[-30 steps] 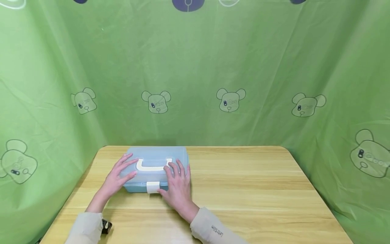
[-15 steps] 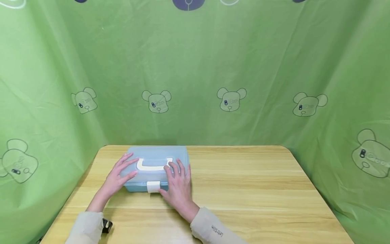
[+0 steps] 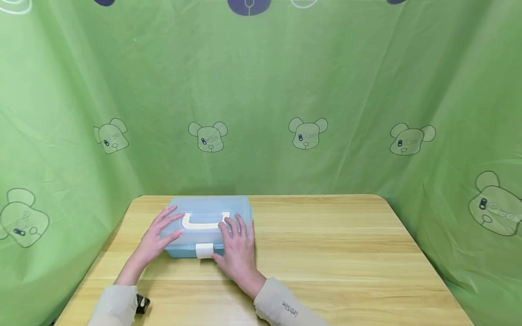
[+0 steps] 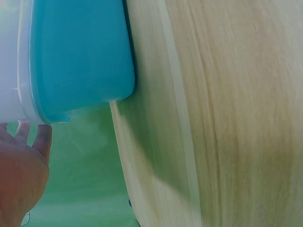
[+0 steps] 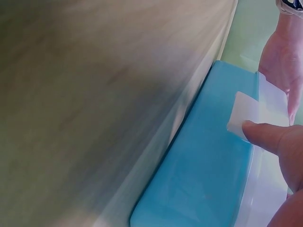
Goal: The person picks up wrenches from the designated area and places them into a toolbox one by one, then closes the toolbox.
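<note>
A storage box (image 3: 209,236) with a teal base, a translucent pale-blue lid and a white carry handle (image 3: 204,225) stands at the back left of the table. Its lid is down. My left hand (image 3: 156,234) rests on the lid's left end with fingers spread; in the left wrist view, fingertips touch the lid rim. Fairly straight fingers of my right hand (image 3: 239,249) lie over the right part of the lid, near the handle. The right thumb (image 5: 265,135) touches the edge of the white latch (image 5: 244,115) on the box front. The latch lies flat across the seam.
The light wooden table (image 3: 334,262) extends to the right and front. A small black object (image 3: 142,304) shows beside the left sleeve. Green cloth (image 3: 261,90) with bear prints hangs behind the table and on both sides.
</note>
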Demonstrator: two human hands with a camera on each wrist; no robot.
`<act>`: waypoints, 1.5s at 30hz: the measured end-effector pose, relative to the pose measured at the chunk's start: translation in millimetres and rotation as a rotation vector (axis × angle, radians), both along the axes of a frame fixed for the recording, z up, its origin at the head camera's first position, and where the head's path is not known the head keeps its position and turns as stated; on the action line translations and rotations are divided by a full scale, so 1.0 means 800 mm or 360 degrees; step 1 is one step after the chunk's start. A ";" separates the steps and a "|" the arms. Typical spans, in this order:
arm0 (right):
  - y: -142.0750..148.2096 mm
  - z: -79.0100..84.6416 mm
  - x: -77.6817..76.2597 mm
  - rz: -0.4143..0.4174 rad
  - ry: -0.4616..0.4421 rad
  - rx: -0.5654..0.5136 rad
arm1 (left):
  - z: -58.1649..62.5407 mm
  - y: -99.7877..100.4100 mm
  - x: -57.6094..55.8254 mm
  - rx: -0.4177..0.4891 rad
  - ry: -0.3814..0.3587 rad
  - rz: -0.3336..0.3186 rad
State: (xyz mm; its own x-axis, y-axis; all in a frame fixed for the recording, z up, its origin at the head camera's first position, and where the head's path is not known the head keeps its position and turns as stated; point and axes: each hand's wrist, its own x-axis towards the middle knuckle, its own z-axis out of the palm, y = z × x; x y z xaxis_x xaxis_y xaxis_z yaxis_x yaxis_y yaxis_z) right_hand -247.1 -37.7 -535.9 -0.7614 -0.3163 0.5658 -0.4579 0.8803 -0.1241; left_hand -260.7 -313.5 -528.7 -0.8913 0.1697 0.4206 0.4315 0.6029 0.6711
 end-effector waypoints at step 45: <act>-0.001 -0.002 0.002 -0.0059 0.0034 0.0135 | 0.000 0.000 0.001 0.0005 -0.0038 -0.0006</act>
